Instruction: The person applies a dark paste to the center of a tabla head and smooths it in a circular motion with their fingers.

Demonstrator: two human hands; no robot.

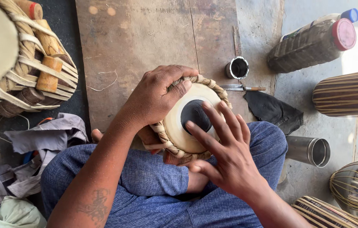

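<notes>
I had one view only: the head camera looked steeply down, close over my lap and the floor (267,25) just ahead

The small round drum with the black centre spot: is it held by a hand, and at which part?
Yes. The left hand grips the small cream-skinned drum at its braided rim; the right hand only rests fingertips on the skin.

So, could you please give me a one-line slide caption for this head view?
Left hand grips a small drum by its braided rim while right hand fingers rest on its black centre.
</notes>
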